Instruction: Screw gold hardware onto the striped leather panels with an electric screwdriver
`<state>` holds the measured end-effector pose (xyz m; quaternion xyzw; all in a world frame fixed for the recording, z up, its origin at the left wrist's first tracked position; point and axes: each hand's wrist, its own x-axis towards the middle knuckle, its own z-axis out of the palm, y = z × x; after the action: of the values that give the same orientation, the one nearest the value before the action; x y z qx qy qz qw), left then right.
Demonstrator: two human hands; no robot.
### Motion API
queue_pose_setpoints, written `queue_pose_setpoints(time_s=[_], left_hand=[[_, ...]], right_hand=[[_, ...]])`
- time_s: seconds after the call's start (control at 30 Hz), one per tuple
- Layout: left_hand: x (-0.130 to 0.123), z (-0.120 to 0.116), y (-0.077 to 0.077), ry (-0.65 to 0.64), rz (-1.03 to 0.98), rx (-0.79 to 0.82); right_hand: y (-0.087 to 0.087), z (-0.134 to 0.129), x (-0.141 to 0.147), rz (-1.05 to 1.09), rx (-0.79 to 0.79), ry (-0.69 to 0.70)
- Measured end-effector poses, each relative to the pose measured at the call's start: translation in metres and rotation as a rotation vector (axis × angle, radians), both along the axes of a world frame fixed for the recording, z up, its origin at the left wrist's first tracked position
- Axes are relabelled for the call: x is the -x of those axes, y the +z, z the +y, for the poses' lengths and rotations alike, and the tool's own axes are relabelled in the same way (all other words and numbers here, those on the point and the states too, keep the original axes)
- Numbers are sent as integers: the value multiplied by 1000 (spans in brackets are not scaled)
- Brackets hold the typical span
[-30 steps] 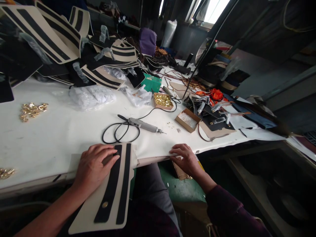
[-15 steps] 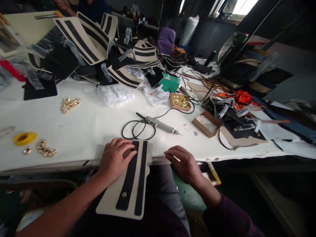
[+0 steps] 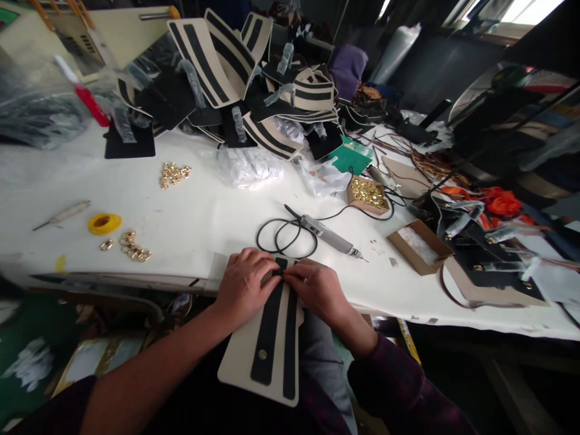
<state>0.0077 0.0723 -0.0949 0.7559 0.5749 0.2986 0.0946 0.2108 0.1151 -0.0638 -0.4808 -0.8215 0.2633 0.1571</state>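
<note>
A beige panel with two black stripes slopes from the table edge onto my lap; a round gold stud sits low on its left stripe. My left hand lies over the panel's upper left, fingers curled and thumb on the black stripe. My right hand meets it there, thumb and fingertips pinched together at the top of the stripe; whatever is between them is too small to make out. Just beyond the hands, a grey pen-shaped power tool rests beside its coiled black cable.
Gold clasps and a yellow tape roll are on the left. A box of gold studs and an open cardboard box stand on the right. Striped panels pile up at the back.
My right hand has moved left from beside the panel and now touches its top near my left fingertips. The view has shifted, so the table items appear farther right.
</note>
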Motion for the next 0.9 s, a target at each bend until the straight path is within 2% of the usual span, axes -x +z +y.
queue_pose_setpoints(time_s=[0.17,0.33,0.5,0.67,0.83,0.9], left_hand=[[1,0,0,-2,-6,15],[1,0,2,3,-14,15],[1,-1,0,4,-13,12],[1,0,-1,-3,-8,8],[3,-1,-1,-11,-12,11],[3,-1,-1,-10,-11,13]], right_hand=[[-3,-4,1,-120,-198,42],[-6,-3,1,-72,-206,31],[-8,-1,2,107,-57,-36],[-1,2,1,118,50,22],[13,12,1,165,345,-6],[16,16,4,155,406,-8]])
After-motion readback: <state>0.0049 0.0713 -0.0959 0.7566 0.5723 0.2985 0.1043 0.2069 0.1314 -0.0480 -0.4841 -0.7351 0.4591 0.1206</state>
